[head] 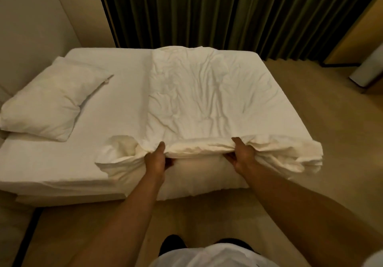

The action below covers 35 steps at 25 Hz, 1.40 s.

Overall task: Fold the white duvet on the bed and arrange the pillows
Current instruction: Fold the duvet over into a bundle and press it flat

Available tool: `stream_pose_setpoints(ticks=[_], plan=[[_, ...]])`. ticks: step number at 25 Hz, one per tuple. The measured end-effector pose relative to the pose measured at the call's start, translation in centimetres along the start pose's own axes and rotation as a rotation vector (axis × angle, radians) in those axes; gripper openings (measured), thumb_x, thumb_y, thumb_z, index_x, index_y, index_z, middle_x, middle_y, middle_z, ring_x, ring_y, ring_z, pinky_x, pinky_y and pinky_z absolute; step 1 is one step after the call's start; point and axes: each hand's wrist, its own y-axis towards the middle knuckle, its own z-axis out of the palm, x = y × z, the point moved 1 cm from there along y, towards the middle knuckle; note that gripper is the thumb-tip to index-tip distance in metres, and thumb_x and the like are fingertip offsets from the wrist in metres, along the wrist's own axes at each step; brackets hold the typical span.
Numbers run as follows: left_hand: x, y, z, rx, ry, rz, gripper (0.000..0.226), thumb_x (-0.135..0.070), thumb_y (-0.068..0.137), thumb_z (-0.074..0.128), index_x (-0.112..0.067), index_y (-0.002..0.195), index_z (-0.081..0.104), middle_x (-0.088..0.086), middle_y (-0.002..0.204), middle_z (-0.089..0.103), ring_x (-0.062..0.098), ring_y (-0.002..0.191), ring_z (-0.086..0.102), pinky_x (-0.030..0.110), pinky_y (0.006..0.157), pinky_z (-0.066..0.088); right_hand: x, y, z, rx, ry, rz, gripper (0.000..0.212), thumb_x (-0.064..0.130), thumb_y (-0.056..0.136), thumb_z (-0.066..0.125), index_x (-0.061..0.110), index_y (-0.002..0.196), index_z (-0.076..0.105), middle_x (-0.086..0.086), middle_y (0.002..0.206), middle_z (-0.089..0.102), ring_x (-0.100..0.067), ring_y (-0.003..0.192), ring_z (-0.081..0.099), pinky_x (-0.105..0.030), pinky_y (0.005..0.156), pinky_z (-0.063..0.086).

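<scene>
From the head view, the white duvet [207, 92] lies across the right half of the bed [116, 101], already doubled into a long band running from the near edge at six o'clock to the far edge at twelve, by the dark green curtain [228, 14]. Its top is much creased. The near end is bunched thick and overhangs the mattress edge a little.

Both hands are on that near end. The left hand [156, 159] grips the bunched edge, thumb on top and fingers tucked underneath; the right hand [241, 157] pinches it the same way, a short stretch of fabric between the two. The loose corners bulge outward beyond each hand, towards nine and three o'clock.

One pillow [49, 101] sits at about nine o'clock on the bare sheet, lying at a slant; I can see no second pillow clearly.

To my eye the step is carrying this near end over towards twelve o'clock. It would go best with all layers caught in each grip, the hands moved further out towards the corners so they don't flop, the edge lifted level, laid square on the far edge, then smoothed flat.
</scene>
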Motion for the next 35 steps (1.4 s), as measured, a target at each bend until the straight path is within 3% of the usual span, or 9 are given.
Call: stream_pose_setpoints(ticks=[5,9,16,19,22,25,30,32,35], plan=[[-7.8,4.5,5.5,0.141,0.182,0.045,0.024,-0.027,0.092,0.064,-0.007,0.106,0.061,0.015,0.077,0.068,0.028,0.057,0.066,0.036,0.056,0.055,5.9,2.9,6.6,0.041,0.005,-0.118,0.019,0.015,0.091,0.066,0.01,0.102,0.051,-0.012,0.095,0.061,-0.024,0.08,0.065,-0.042,0.069,0.059],[-12.4,8.7,10.7,0.153,0.237,0.066,0.013,-0.025,0.093,0.06,-0.012,0.097,0.056,0.013,0.075,0.067,0.024,0.052,0.067,0.033,0.053,0.054,10.1,6.9,10.6,0.076,0.027,-0.131,0.013,0.012,0.093,0.063,0.012,0.089,0.05,-0.012,0.09,0.06,-0.024,0.077,0.063,-0.045,0.076,0.059],[-18.7,17.5,20.9,0.128,0.314,0.098,0.017,-0.021,0.092,0.06,-0.01,0.101,0.051,0.017,0.081,0.067,0.027,0.056,0.07,0.035,0.052,0.056,16.5,18.3,18.2,0.044,0.061,-0.144,0.015,0.012,0.084,0.07,0.004,0.091,0.061,-0.017,0.097,0.065,-0.029,0.083,0.068,-0.039,0.061,0.06],[-20.8,22.2,24.8,0.131,0.308,0.093,0.025,-0.027,0.096,0.054,-0.006,0.11,0.053,0.023,0.094,0.07,0.032,0.072,0.073,0.04,0.063,0.059,18.8,24.0,22.2,0.093,-0.012,-0.13,0.013,0.017,0.087,0.068,0.007,0.09,0.06,-0.018,0.1,0.064,-0.028,0.083,0.068,-0.044,0.071,0.061],[-21.4,26.6,26.4,0.187,0.343,0.106,0.039,-0.046,0.098,0.046,-0.021,0.124,0.059,0.017,0.12,0.066,0.03,0.106,0.062,0.044,0.085,0.049,20.4,28.9,24.4,0.317,-0.187,-0.047,0.026,0.039,0.097,0.058,0.016,0.109,0.057,-0.017,0.121,0.06,-0.03,0.105,0.063,-0.052,0.1,0.049],[-19.4,30.1,25.5,0.131,0.535,0.102,0.05,-0.056,0.099,0.04,-0.026,0.137,0.052,0.008,0.122,0.062,0.024,0.116,0.054,0.044,0.101,0.039,19.7,32.9,24.6,0.382,-0.327,0.034,0.049,0.056,0.097,0.047,0.036,0.142,0.04,-0.002,0.14,0.049,-0.027,0.129,0.048,-0.051,0.114,0.031],[-12.6,33.2,22.1,0.125,1.205,0.233,0.042,-0.045,0.102,0.041,-0.017,0.13,0.057,-0.001,0.126,0.06,0.017,0.123,0.054,0.031,0.103,0.036,13.9,36.2,22.5,0.391,-0.896,-0.155,0.056,0.053,0.101,0.042,0.018,0.144,0.049,-0.002,0.148,0.049,-0.02,0.14,0.041,-0.033,0.118,0.027],[-9.5,33.6,20.6,0.226,1.377,0.217,0.049,-0.051,0.099,0.043,-0.018,0.133,0.054,0.003,0.132,0.059,0.022,0.124,0.054,0.032,0.102,0.038,10.8,37.3,20.4,0.37,-1.152,-0.122,0.073,0.072,0.091,0.037,0.02,0.14,0.053,-0.005,0.144,0.053,-0.024,0.136,0.047,-0.035,0.114,0.032],[-5.6,33.5,17.7,0.27,1.692,0.108,0.056,-0.054,0.097,0.045,-0.021,0.143,0.043,0.009,0.143,0.048,0.029,0.131,0.045,0.042,0.107,0.039,7.0,37.8,15.8,0.25,-1.433,-0.035,0.063,0.062,0.094,0.045,0.024,0.145,0.046,-0.009,0.149,0.046,-0.029,0.136,0.045,-0.046,0.113,0.035]])
